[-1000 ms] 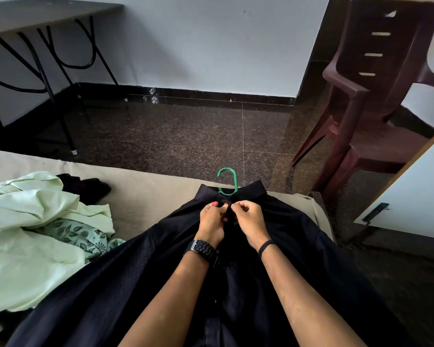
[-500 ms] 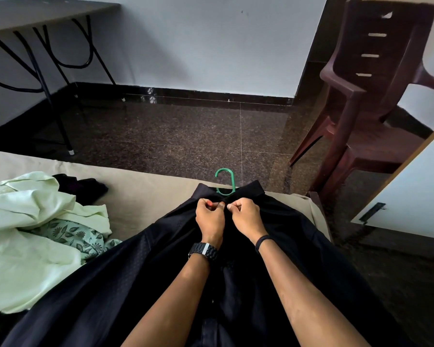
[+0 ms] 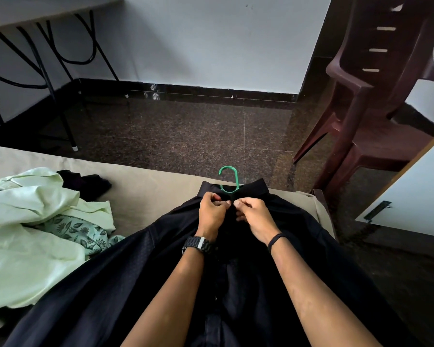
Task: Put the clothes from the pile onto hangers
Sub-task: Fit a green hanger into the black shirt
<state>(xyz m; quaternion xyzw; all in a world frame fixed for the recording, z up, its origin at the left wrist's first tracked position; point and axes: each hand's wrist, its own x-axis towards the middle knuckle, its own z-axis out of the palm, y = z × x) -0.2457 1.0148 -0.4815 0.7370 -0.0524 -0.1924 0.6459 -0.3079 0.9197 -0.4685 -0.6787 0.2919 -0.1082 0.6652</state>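
Pinching the black shirt (image 3: 236,284) placket just below the collar: left hand (image 3: 212,215) and right hand (image 3: 254,217), each grip closed on fabric, fingertips nearly meeting. Shirt lies flat on the bed (image 3: 145,196), collar at the bed's far edge, green hanger (image 3: 229,180) hook sticking out past it over the floor. Clothes pile (image 3: 35,229) left of shirt, a strip of bare bed between them at the collar end. Chair (image 3: 376,108) stands off the bed's far right corner.

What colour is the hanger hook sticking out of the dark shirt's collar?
Green; the hanger hook shows clearly in the head view, above the dark shirt.
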